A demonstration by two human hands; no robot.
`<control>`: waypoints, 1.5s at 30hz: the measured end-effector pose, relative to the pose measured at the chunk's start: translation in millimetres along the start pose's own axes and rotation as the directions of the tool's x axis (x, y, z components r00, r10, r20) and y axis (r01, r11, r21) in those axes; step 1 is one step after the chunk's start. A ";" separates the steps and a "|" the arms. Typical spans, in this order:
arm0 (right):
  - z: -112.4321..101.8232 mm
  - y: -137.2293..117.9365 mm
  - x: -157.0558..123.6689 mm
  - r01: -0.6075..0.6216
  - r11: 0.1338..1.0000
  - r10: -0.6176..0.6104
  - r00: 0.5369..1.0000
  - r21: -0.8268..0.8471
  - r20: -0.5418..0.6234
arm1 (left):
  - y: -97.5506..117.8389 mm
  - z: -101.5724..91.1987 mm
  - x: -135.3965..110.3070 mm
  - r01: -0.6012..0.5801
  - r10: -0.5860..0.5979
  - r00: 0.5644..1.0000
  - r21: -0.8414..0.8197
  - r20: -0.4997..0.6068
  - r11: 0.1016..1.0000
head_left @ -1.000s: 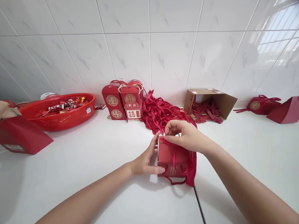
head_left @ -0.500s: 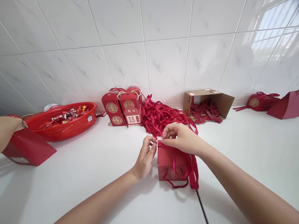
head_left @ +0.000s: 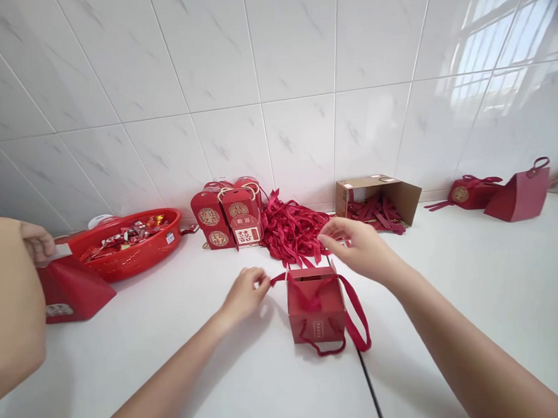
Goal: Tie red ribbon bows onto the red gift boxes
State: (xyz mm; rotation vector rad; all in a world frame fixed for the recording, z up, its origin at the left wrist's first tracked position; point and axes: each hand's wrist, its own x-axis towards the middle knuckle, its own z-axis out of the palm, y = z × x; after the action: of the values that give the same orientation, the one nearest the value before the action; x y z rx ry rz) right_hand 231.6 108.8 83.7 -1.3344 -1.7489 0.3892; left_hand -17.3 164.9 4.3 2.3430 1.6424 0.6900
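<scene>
A small red gift box (head_left: 316, 317) stands on the white tabletop between my hands, its rope handle (head_left: 324, 351) hanging at the front. A red ribbon (head_left: 357, 311) crosses the box's top and hangs in a loop down its right side. To the left of the box, my left hand (head_left: 245, 294) pinches one end of that ribbon and draws it out sideways. My right hand (head_left: 363, 249) is raised above the box's right rear corner, fingers loosely curved and apart, with nothing visible in them.
Behind the box lies a heap of red ribbons (head_left: 292, 227), beside several printed red boxes (head_left: 241, 211). A cardboard box (head_left: 408, 204) holds dark red strips. At left, another person's hand (head_left: 38, 242) touches a red box (head_left: 78, 287) near a red basket (head_left: 131, 262) of sweets.
My left hand has moved left, pulling the ribbon end out from the box. My right hand has lifted off the box top. The other person's arm has shifted right.
</scene>
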 end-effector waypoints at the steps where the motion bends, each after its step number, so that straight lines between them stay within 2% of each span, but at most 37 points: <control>1: -10.1 1.5 -3.5 -0.027 0.998 0.027 1.000 -0.056 0.010 | -10.4 -5.9 1.7 0.044 -0.044 0.999 0.054 -0.013 0.998; 4: -28.1 8.9 -17.7 -0.124 0.969 0.159 0.975 -0.212 0.154 | -25.8 -19.4 3.7 0.126 -0.104 0.984 0.154 -0.146 0.980; 6: -25.7 16.6 -26.9 -0.179 0.956 0.238 0.937 -0.232 0.257 | -17.1 -21.2 2.1 0.072 -0.055 0.981 0.087 -0.188 0.994; 8: -13.6 25.6 -33.5 -0.229 0.958 0.272 0.915 -0.172 0.298 | 3.7 -16.7 -2.2 -0.039 0.019 0.994 -0.186 -0.107 0.982; 9: -5.7 30.2 -35.7 -0.247 0.962 0.272 0.913 -0.118 0.305 | 16.1 -12.8 -5.2 -0.068 0.059 0.998 -0.372 -0.035 0.926; 11: 10.2 38.5 -37.9 -0.267 0.964 0.249 0.915 0.013 0.316 | 39.4 -4.1 -12.3 -0.027 0.112 0.989 -0.643 0.093 0.766; 13: 22.3 44.5 -38.6 -0.281 0.946 0.216 0.918 0.162 0.331 | 55.7 3.3 -19.5 0.044 0.093 0.986 -0.756 0.138 0.653; 15: 28.9 47.3 -38.9 -0.318 0.903 0.204 0.910 0.290 0.361 | 63.0 7.3 -25.1 0.107 0.043 0.985 -0.794 0.165 0.598; 17: 30.9 47.4 -39.5 -0.355 0.857 0.199 0.896 0.373 0.396 | 63.6 8.0 -28.3 0.165 0.012 0.977 -0.790 0.213 0.591; 19: 30.8 46.0 -40.4 -0.367 0.831 0.187 0.893 0.419 0.410 | 61.4 6.1 -29.4 0.176 0.000 0.975 -0.764 0.224 0.620; 25: 33.6 44.2 -41.3 -0.294 0.792 0.137 0.939 0.534 0.314 | 61.5 -4.8 -27.2 0.034 0.095 0.983 -0.659 0.159 0.751; 29: 37.9 46.4 -40.4 -0.235 0.813 0.121 0.963 0.533 0.239 | 64.5 -8.7 -26.5 -0.055 0.163 0.979 -0.617 0.120 0.785; 35: 38.2 41.3 -39.1 -0.116 0.931 0.072 0.988 0.347 0.140 | 69.4 -11.2 -25.4 -0.099 0.183 0.975 -0.497 0.124 0.862; 38: 39.1 30.7 -40.4 -0.030 0.987 0.009 0.991 0.160 0.134 | 79.2 -10.0 -26.5 -0.166 0.222 0.966 -0.341 0.132 0.925; 41: 43.7 19.1 -43.5 0.033 0.994 -0.013 0.982 -0.103 0.191 | 89.8 -6.6 -27.6 -0.233 0.255 0.960 -0.172 0.118 0.957; 43: 45.6 15.4 -44.9 0.044 0.974 0.001 0.981 -0.222 0.196 | 93.0 -4.7 -26.8 -0.223 0.240 0.965 -0.154 0.107 0.963; 45: 42.8 17.2 -44.2 0.035 0.987 -0.002 0.980 -0.160 0.199 | 91.0 -4.0 -24.3 -0.180 0.210 0.972 -0.233 0.109 0.956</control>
State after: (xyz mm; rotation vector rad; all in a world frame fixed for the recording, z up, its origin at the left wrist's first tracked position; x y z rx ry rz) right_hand 210.4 86.5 27.7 -1.4335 -1.9933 0.3868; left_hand 49.9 108.9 39.3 2.3510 1.2220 0.6969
